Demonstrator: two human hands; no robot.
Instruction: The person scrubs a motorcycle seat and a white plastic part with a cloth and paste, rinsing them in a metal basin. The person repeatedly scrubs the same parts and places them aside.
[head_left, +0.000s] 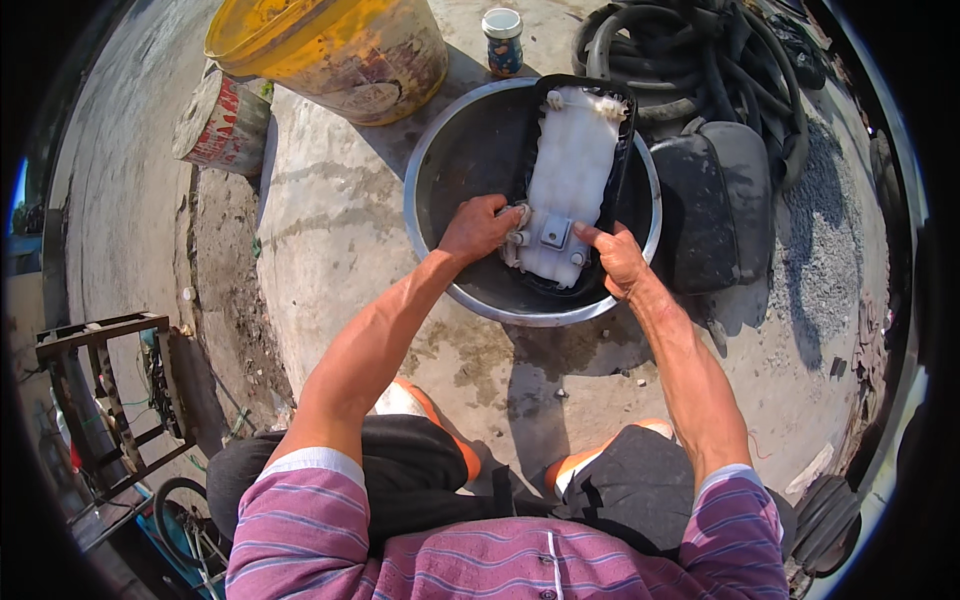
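A long white translucent plastic part (574, 161), set in a black tray-like housing (628, 112), lies tilted over a wide round metal-rimmed basin (469, 142) on the ground. My left hand (481, 229) pinches a pale, lumpy piece at the part's lower left edge. With its thumb on the white plastic, my right hand (616, 259) grips the lower right side; its other fingers are mostly hidden beneath the housing. Near the part's lower end is a square raised fitting (555, 232) with a small hole. Both hands are over the basin, between my forearms' reach and its far rim.
Beyond the basin stand a large yellow bucket (375, 67), a smaller red-and-white bucket (236, 127) and a small jar (503, 52). Coiled black hoses (697, 67) and black padded pieces (705, 202) lie to the right. A metal frame (105, 330) is at the left.
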